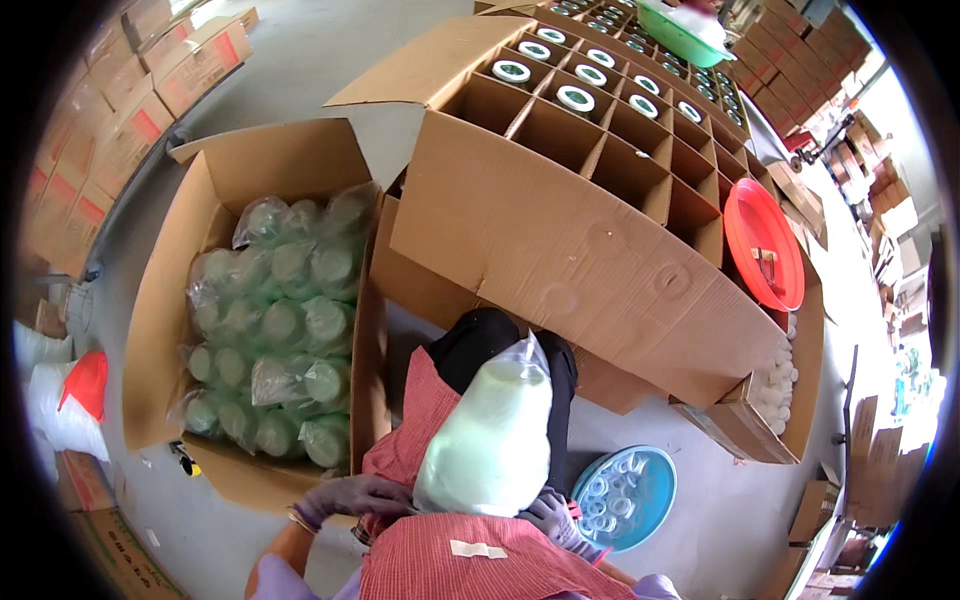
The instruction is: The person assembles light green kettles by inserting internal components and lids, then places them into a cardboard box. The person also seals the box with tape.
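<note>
A large pale green glass jar (490, 440) in a clear plastic bag rests on my lap, the bag's loose end pointing away from me. My left hand (365, 497), in a grey-purple glove, lies at the jar's lower left beside a fold of my red checked apron (440, 560); its fingers look stretched out. At the lower right, my gloved right hand (553, 515) presses its fingers round the jar's base, and part of the grip is hidden. To the left, an open carton (150, 330) holds several bagged green jars (282, 322).
A big divided carton (560, 250) stands ahead, with white-rimmed jars (575, 98) in some cells. On it are a red basin (765, 250) and a green basin (690, 40). A blue basin (665, 490) of clear rings sits on the floor at right, near a box of white pieces (775, 390).
</note>
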A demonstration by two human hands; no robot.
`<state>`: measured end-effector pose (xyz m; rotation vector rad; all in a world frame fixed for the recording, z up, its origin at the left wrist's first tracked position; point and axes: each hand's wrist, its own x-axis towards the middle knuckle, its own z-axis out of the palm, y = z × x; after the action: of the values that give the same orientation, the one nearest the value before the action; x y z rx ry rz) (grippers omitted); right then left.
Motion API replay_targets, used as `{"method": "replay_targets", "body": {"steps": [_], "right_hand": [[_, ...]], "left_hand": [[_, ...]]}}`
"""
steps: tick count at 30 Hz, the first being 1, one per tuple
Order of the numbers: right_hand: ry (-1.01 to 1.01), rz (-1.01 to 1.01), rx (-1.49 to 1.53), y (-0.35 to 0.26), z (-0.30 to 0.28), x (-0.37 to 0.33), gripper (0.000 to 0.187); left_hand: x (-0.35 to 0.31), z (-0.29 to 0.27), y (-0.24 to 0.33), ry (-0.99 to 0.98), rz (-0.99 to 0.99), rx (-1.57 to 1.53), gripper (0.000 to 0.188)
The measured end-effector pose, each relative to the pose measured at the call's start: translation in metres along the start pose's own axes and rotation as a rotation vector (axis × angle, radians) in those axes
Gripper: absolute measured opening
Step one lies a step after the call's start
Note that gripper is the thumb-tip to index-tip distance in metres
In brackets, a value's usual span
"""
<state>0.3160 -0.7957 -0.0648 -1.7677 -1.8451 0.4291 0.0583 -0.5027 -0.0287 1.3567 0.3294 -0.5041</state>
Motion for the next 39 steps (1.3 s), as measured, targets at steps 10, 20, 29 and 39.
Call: {"method": "replay_targets", "body": {"steps": [10, 20, 29, 39], "right_hand": [[-0.16, 0.019, -0.026, 0.031, 0.022, -0.031, 0.035], [0.121, -0.27, 0.554, -0.036, -0.011, 0.345, 0.017], [0.246, -0.59, -0.569, 0.01, -0.002, 0.667, 0.057], [-0.117, -0.168, -0.542, 0.04, 0.015, 0.748, 0.024]], "left_hand": [[0.046, -0.014, 0.056, 0.483, 0.024, 0.319, 0.03], [-0.057, -0.03, -0.041, 0.811, 0.775, -1.272, 0.047], [-0.06, -0.414, -0.099, 1.877, 1.14, -0.378, 0.006], [-0.058, -0.541, -0.147, 1.97, -0.106, 0.285, 0.039]]}}
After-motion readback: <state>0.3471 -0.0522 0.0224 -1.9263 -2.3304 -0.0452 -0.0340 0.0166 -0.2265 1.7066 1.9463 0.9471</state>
